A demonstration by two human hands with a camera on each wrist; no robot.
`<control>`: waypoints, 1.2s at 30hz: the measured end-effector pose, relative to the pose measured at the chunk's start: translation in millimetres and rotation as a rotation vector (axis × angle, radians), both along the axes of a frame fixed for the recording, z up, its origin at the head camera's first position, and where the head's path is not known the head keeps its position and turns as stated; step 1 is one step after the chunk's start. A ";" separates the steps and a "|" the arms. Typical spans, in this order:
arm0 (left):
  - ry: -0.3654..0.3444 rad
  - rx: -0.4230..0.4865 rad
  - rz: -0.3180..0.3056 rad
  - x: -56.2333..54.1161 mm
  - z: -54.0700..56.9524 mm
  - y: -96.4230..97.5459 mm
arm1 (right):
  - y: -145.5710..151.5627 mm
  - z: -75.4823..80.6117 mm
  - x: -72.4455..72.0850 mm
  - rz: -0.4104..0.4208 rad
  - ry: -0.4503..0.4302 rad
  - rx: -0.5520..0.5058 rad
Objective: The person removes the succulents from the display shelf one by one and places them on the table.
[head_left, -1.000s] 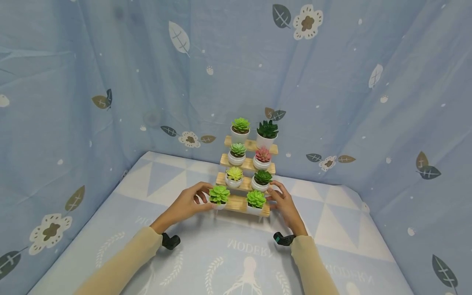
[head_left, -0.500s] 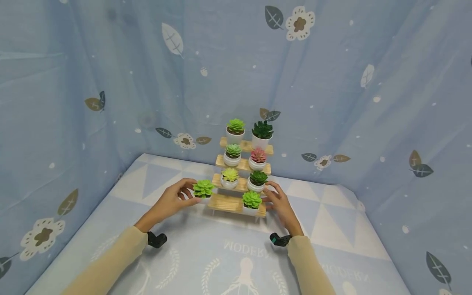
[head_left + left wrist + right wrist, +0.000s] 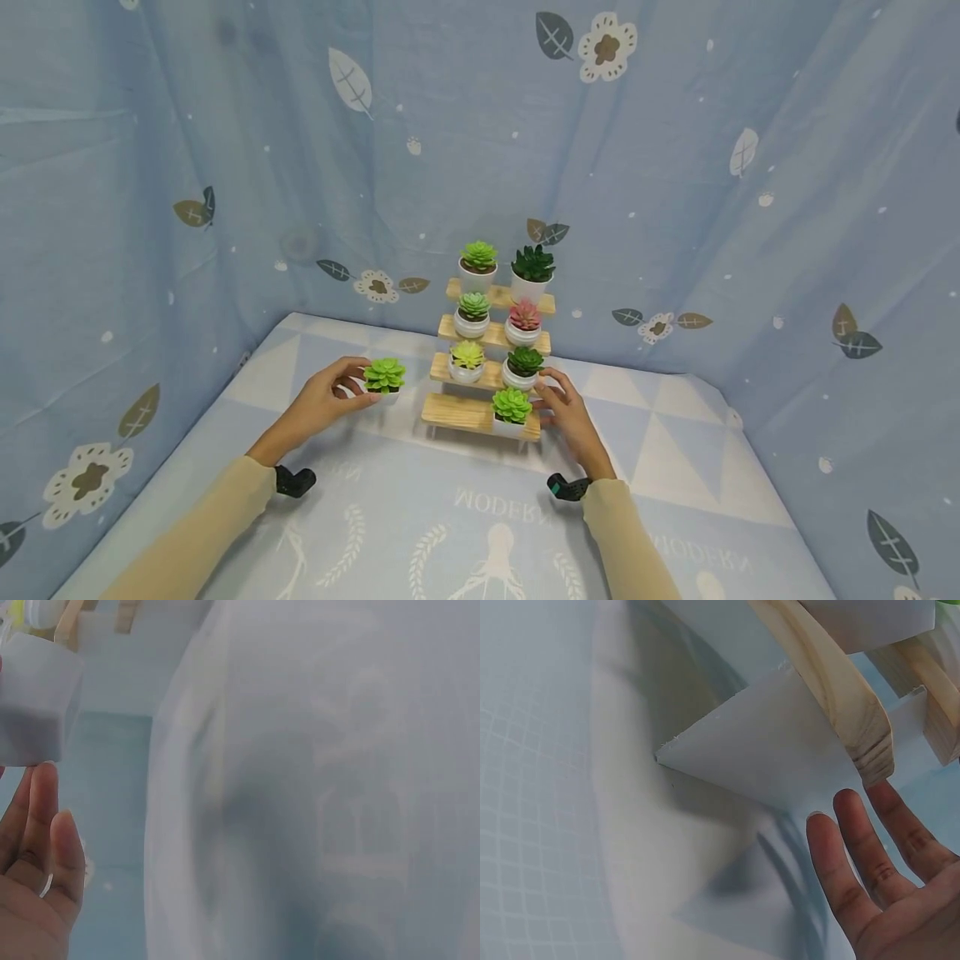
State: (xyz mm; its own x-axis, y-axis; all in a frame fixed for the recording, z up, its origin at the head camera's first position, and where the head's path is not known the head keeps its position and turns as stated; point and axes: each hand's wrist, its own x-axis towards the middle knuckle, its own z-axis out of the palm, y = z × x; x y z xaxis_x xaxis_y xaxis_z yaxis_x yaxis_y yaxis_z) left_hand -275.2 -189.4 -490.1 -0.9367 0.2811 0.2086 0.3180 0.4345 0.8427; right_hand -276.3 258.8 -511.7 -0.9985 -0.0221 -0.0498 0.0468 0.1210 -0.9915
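My left hand (image 3: 318, 406) pinches a small potted succulent (image 3: 384, 376) with bright green leaves, left of the plant stand. In the left wrist view its white square pot (image 3: 34, 697) is off the table, above the fingertips. My right hand (image 3: 570, 417) touches the right end of the tiered wooden stand (image 3: 457, 412), its visible fingers (image 3: 892, 817) loosely extended beside a plank end. The thumb reaches up near the dark green succulent (image 3: 522, 367). Another bright green succulent (image 3: 512, 408) sits at the right of the lowest plank, whose left part is bare.
Higher tiers hold a yellow-green succulent (image 3: 467, 360), a pink succulent (image 3: 523, 321), a pale green succulent (image 3: 472, 314) and two plants on top. A patterned cloth (image 3: 420, 500) covers the table. Behind it hangs a blue curtain (image 3: 450, 125).
My left hand has taken the bright green succulent off the left end of the lowest plank and carried it left. The right hand stays by the stand's right end.
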 end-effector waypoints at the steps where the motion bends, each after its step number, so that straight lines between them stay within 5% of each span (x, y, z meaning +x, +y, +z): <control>1: 0.000 -0.004 -0.001 -0.6 -0.1 -2.0 | 0.0 -0.2 -0.3 -0.001 0.001 -0.001; 19: -0.142 0.026 0.001 -32.8 -20.5 -46.2 | -0.2 -1.1 0.2 -0.003 0.009 -0.040; 36: -0.212 -0.031 0.024 -57.4 -19.6 -71.7 | -3.6 2.2 1.2 -0.021 -0.012 -0.060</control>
State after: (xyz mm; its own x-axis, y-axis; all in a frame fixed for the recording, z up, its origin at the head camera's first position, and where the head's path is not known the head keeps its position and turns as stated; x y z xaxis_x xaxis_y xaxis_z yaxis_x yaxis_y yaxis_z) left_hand -332.6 -261.1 -509.6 -0.9653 0.2613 -0.0017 0.1246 0.4661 0.8759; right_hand -275.1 255.2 -509.5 -0.9981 -0.0041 -0.0612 0.0608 0.0605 -0.9963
